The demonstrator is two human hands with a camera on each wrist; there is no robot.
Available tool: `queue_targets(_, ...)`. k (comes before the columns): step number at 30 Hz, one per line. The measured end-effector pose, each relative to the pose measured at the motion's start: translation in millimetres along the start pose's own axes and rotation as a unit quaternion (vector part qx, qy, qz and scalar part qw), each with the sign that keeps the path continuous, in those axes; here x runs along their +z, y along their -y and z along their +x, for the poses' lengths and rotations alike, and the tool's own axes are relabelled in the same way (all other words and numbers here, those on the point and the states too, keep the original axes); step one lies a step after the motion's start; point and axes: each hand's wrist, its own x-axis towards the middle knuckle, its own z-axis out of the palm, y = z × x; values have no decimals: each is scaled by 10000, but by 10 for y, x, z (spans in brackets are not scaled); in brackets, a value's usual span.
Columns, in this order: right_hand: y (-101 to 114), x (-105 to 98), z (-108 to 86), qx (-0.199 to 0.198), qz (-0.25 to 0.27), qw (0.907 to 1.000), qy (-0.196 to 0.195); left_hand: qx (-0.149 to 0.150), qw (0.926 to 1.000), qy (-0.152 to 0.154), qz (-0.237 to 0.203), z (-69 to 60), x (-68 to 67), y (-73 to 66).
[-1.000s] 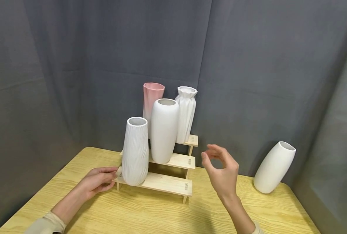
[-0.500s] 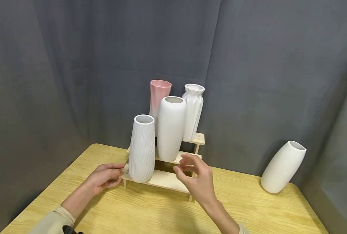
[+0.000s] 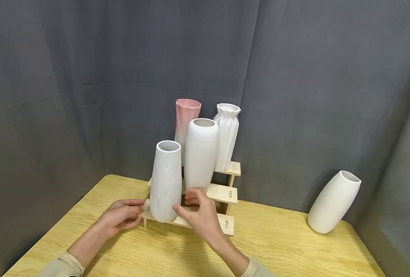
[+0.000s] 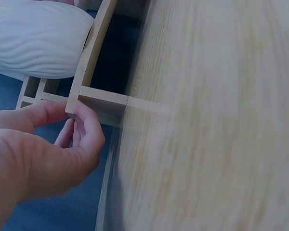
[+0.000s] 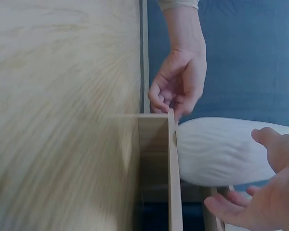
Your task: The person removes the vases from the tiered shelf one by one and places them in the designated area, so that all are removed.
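Fingers [image 4: 89,126] of the left hand [image 3: 122,217] pinch the end of the wooden stand's lowest step [image 3: 223,222], plainest in the left wrist view. A wavy-ribbed white vase [image 3: 166,184] stands upright on that step. The right hand [image 3: 203,218] is spread beside it; head view overlaps thumb and vase, so contact is unclear. Only head view includes the smooth vase [image 3: 334,202] at the table's [image 3: 277,246] right end.

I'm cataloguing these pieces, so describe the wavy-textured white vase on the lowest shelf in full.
The wavy-textured white vase looks like matte ceramic, tall, with a round, open mouth, a rippled body widening downward, and a rounded-in foot. It stands upright near the left end of the lowest shelf. The thumb of the right hand is at its lower right side; whether it touches is unclear.
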Motion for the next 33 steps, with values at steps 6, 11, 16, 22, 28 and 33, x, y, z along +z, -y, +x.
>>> queue_targets(6, -18, 255, 27, 234, -21, 9997, 74, -12, 10000, -60, 54, -42, -65, 11)
queue_targets(11, -68, 345, 48, 423, 13, 9990, 167, 8, 9999, -112, 41, -54, -63, 28)
queue_targets(16, -120, 409, 45, 783, 56, 9967, 191, 6, 10000, -25, 29, -41, -33, 44)
queue_targets(22, -141, 548, 50, 842, 368, 9958, 36, 42, 10000, 33, -28, -32, -47, 33)
queue_targets(28, -161, 571, 48, 840, 621, 9945, 12, 29, 9999, 110, -122, -19, -37, 20)
queue_targets(33, -205, 533, 65, 881, 1080, 9902, -28, 22, 9998, 100, -150, 10, 2, 21)
